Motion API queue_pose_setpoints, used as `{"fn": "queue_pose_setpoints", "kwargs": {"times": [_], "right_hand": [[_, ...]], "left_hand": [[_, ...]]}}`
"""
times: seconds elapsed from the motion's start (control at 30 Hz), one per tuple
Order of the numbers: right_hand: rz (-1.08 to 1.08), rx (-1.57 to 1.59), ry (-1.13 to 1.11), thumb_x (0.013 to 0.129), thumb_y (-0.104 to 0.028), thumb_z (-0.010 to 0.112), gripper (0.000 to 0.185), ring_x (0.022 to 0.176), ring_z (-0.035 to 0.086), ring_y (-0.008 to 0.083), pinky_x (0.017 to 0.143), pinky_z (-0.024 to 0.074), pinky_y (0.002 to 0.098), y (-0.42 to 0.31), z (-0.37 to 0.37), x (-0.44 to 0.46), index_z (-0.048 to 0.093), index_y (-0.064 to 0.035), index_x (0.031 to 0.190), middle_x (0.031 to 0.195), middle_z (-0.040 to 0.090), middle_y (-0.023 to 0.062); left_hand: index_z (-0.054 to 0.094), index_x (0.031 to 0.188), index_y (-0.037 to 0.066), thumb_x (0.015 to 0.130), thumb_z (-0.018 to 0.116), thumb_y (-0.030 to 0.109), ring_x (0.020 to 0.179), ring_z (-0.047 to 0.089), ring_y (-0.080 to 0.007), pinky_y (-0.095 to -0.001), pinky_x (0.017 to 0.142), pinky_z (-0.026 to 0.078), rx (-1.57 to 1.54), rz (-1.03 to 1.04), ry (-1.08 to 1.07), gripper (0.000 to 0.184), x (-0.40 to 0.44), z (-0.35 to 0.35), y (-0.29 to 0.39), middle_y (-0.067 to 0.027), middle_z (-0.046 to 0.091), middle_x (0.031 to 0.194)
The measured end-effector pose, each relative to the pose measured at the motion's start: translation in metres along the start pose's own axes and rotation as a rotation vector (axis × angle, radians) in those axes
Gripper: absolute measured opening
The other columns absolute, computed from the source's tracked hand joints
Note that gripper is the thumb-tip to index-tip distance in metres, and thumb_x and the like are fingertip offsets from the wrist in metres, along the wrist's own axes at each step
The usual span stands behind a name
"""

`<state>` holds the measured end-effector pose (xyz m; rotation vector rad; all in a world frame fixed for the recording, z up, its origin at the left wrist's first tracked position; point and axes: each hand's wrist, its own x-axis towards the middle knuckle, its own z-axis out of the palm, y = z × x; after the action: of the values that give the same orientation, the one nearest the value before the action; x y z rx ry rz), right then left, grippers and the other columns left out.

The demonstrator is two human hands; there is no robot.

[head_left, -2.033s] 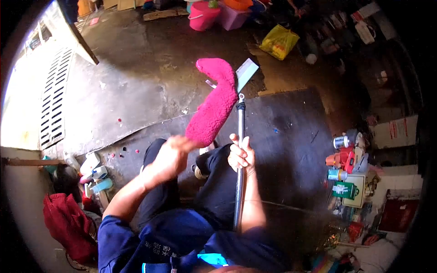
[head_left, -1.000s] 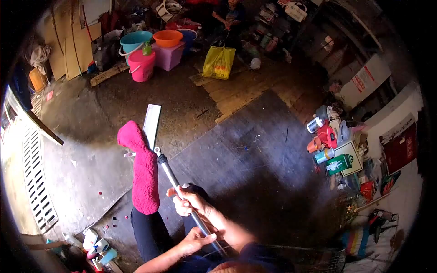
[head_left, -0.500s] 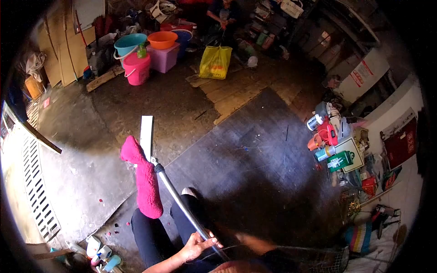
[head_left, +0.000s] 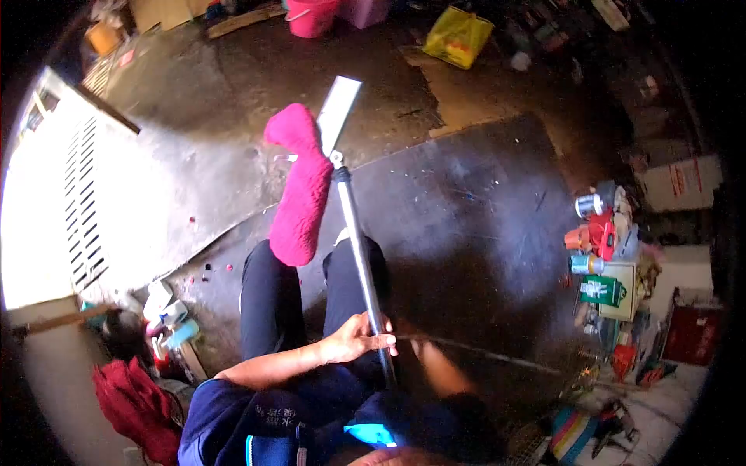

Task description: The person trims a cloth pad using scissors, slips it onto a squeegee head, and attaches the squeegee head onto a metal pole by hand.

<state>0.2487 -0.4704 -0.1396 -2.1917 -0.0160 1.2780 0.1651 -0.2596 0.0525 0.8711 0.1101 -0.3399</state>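
My left hand (head_left: 364, 339) is closed around a silver metal pole (head_left: 359, 248) in front of my lap. At the pole's far end, beyond a dark collar and hinge, are a long pink fuzzy duster head (head_left: 301, 198) and a flat white strip (head_left: 339, 113). The pink head reaches back over my knee. My right hand (head_left: 417, 347) is near the pole's lower part, in shadow beside my left hand. Its fingers are too dark to make out, and whether it touches the pole does not show. The pole's lower end disappears against my dark blue shirt.
A yellow bag (head_left: 458, 37) and a pink bucket (head_left: 312, 17) stand on the floor ahead. Bottles and boxes, including a green container (head_left: 602, 290), crowd the right side. White bottles (head_left: 161, 303) and dark red cloth (head_left: 140, 408) lie at left, near a floor grate (head_left: 83, 210).
The view has tipped downward, bringing my shirt into sight. Pole and pink head now appear farther right and higher, with the pole more upright in view. My left hand still grips it.
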Motion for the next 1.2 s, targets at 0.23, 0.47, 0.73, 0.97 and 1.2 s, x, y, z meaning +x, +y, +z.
{"fn": "queue_pose_setpoints", "kwargs": {"times": [0.23, 0.47, 0.73, 0.97, 1.2], "right_hand": [[-0.034, -0.008, 0.034, 0.093, -0.03, 0.053, 0.029, 0.069, 0.056, 0.0127, 0.061, 0.0493, 0.026, -0.021, -0.02, 0.008, 0.058, -0.0036, 0.104, 0.075, 0.057, 0.003], [-0.056, -0.018, 0.047, 0.093, -0.03, 0.052, 0.028, 0.066, 0.055, 0.0118, 0.058, 0.0485, 0.0252, -0.021, -0.027, 0.013, 0.059, -0.0044, 0.102, 0.073, 0.056, 0.0024], [-0.027, -0.072, 0.026, 0.094, -0.03, 0.052, 0.027, 0.062, 0.054, 0.0108, 0.056, 0.0476, 0.0242, -0.024, -0.034, 0.006, 0.059, -0.0053, 0.1, 0.07, 0.054, 0.0017], [-0.024, -0.083, 0.059, 0.094, -0.03, 0.052, 0.026, 0.059, 0.052, 0.01, 0.053, 0.0468, 0.0234, -0.03, -0.044, 0.002, 0.059, -0.0061, 0.098, 0.068, 0.053, 0.0011], [-0.034, -0.084, 0.105, 0.094, -0.031, 0.051, 0.025, 0.055, 0.051, 0.0091, 0.051, 0.046, 0.0225, -0.027, -0.048, 0.006, 0.059, -0.0069, 0.097, 0.066, 0.052, 0.0005]], "left_hand": [[0.048, 0.098, 0.002, 0.091, 0.061, 0.018, 0.083, 0.063, -0.0154, -0.0308, 0.078, 0.048, 0.032, 0.014, -0.008, 0.021, 0.005, 0.001, -0.001, -0.0089, 0.065, 0.083], [0.048, 0.097, 0.003, 0.089, 0.063, 0.014, 0.084, 0.064, -0.0184, -0.0332, 0.076, 0.052, -0.04, 0.003, 0.015, 0.02, 0.008, 0.005, -0.002, -0.0063, 0.062, 0.083], [0.048, 0.095, 0.001, 0.087, 0.066, 0.017, 0.081, 0.065, -0.0182, -0.0315, 0.073, 0.052, -0.081, 0.064, 0.074, 0.026, 0.01, 0.007, -0.011, -0.0068, 0.06, 0.082], [0.047, 0.094, 0.001, 0.087, 0.066, 0.016, 0.078, 0.065, -0.018, -0.0316, 0.072, 0.052, -0.019, 0.077, 0.096, 0.025, 0.009, 0.011, -0.003, -0.0066, 0.06, 0.081], [0.049, 0.094, 0.0, 0.088, 0.065, 0.018, 0.076, 0.065, -0.0166, -0.0307, 0.069, 0.052, 0.061, 0.092, 0.126, 0.025, 0.007, 0.014, -0.001, -0.0066, 0.061, 0.079]]}}
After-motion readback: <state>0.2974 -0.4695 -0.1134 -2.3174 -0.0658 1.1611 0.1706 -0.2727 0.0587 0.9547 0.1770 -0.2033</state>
